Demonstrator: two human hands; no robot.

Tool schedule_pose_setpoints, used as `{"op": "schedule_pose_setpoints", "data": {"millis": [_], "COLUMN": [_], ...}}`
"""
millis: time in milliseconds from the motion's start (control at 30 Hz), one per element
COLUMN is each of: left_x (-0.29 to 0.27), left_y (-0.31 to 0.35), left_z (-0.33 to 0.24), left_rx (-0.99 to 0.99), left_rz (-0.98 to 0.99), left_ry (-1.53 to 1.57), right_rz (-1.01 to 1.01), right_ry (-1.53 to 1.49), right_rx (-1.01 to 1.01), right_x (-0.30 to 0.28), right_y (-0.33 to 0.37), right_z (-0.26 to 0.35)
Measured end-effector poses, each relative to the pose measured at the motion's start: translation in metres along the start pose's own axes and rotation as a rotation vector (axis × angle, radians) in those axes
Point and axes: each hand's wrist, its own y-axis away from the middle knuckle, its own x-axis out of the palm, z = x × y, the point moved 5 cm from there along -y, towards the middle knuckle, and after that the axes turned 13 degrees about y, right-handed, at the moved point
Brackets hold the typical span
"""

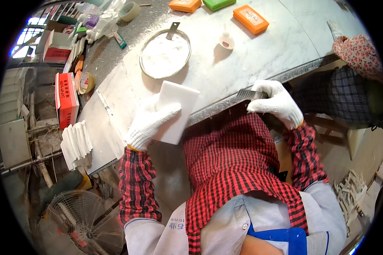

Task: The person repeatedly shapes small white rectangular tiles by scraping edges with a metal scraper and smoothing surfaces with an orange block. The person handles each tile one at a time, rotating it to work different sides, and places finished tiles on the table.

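My left hand (151, 121), in a white knit glove, grips a flat white slab (178, 106), with its thumb across the face. The slab is tilted over the near edge of the table. To the right, my gloved right hand (278, 102) holds a small grey metal scraper (246, 94) between thumb and fingers, its blade pointing left; the grip end is hidden in the glove. Beyond the slab stands a round metal bowl (164, 59) of white paste or powder, with a grey metal handle (172, 30) sticking out at its far rim.
A small nozzled bottle (227, 41) and an orange box (251, 19) stand on the marble table (285, 46). Stacked white strips (76, 142) and a red carton (67, 100) lie left. A floor fan (87, 225) is lower left. Another person's sleeve (359, 55) shows at right.
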Motion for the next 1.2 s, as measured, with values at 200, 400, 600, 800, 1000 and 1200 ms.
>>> {"op": "schedule_pose_setpoints", "data": {"millis": [200,400,600,800,1000,1200], "left_x": [0.058,0.096,0.098,0.103,0.101,0.077], "left_y": [0.017,0.014,0.011,0.006,-0.001,0.008], "left_z": [0.028,0.051,0.055,0.051,0.06,0.073], "left_rx": [0.126,0.121,0.24,0.266,0.393,0.312], "left_rz": [0.032,0.087,0.005,0.151,0.129,0.008], "left_ry": [0.513,0.596,0.556,0.911,1.078,1.048], "right_rz": [-0.033,-0.321,-0.378,-0.425,-0.471,-0.471], "right_ry": [-0.558,-0.691,-0.739,-0.843,-0.83,-0.817], "right_rx": [-0.113,-0.054,-0.067,-0.051,0.003,-0.004], "right_x": [0.038,0.081,0.092,0.091,0.092,0.097], "right_y": [-0.003,-0.033,-0.033,-0.034,-0.036,-0.042], "right_z": [-0.028,-0.01,-0.007,-0.017,-0.018,-0.02]}}
